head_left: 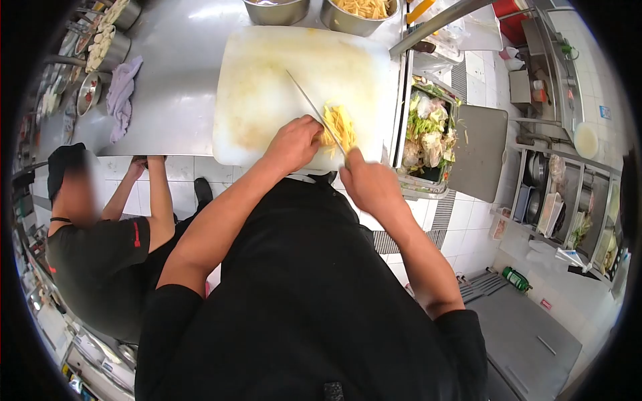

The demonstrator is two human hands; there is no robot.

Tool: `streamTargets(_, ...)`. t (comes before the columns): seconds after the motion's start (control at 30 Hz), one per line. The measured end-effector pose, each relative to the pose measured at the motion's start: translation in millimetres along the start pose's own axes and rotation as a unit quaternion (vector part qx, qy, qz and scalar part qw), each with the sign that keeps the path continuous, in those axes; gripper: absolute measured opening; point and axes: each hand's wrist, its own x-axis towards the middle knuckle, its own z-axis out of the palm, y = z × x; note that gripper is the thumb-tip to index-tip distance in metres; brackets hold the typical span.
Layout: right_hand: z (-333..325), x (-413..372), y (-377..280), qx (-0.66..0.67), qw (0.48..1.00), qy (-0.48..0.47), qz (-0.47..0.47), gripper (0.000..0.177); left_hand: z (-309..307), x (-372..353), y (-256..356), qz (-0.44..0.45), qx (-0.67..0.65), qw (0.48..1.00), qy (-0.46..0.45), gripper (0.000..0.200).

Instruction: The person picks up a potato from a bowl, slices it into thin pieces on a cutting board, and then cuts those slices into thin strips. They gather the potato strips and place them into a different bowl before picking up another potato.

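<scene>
The right hand (369, 184) is clamped around the handle of a knife (314, 107). The left hand (294, 142) holds down the yellow strips (341, 127) with curled fingers. The strips lie at the near right corner of the white cutting board (267, 87) (stained yellowish), beside a tray of vegetable scraps (428, 134).

cut strips (340, 125) on the board (267, 87), a bowl (354, 25) behind it
</scene>
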Motion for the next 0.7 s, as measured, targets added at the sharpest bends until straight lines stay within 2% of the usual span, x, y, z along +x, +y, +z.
streamTargets(0.03, -7.8, -14.3, -3.5, 0.013, 0.999, -0.04, 0.026, 0.028, 0.0, -0.4, -0.6, -0.005, -0.005, 1.0, 0.007, 0.024)
streamTargets(0.07, 6.2, -10.0, 2.8, 0.012, 0.999, -0.041, 0.022, 0.028, -0.5, -1.3, -1.7, -0.008, -0.005, 1.0, 0.01, 0.024)
streamTargets(0.13, 48.4, 2.0, 20.6, 0.037, 0.999, 0.008, 0.037, 0.028, -0.9, -1.1, -0.1, 0.009, -0.019, 1.0, 0.011, 0.024)
streamTargets(0.27, 5.3, 24.6, -3.4, 0.011, 1.0, 0.001, 0.023, 0.027, -3.0, 1.8, 1.9, -0.007, 0.005, 1.0, -0.008, 0.024)
streamTargets(0.3, -6.8, 7.6, -7.4, 0.008, 1.0, -0.011, 0.027, 0.027, 1.2, 0.5, -1.1, -0.006, 0.003, 1.0, 0.003, 0.023)
streamTargets(0.43, 37.8, 2.3, 5.3, 0.032, 0.998, -0.008, 0.058, 0.027, -2.5, -1.7, 2.6, -0.016, -0.02, 1.0, 0.007, 0.022)
streamTargets(0.5, 33.8, 29.4, 5.0, 0.015, 0.999, 0.005, 0.033, 0.028, -5.8, 0.4, 2.5, -0.019, -0.011, 1.0, 0.006, 0.021)
streamTargets(0.6, 4.3, 10.5, -6.0, 0.012, 1.0, 0.001, 0.021, 0.031, 1.7, -1.5, -0.9, -0.013, -0.003, 1.0, 0.013, 0.02)
streamTargets(0.67, 5.2, -11.2, -8.1, 0.024, 0.998, -0.042, 0.047, 0.031, 0.9, -2.5, -4.2, -0.02, -0.004, 0.999, 0.03, 0.02)
streamTargets(0.7, 34.0, -7.3, 4.0, 0.048, 0.998, 0.0, 0.035, 0.029, -1.1, -3.1, -1.2, -0.02, -0.017, 0.999, 0.025, 0.02)
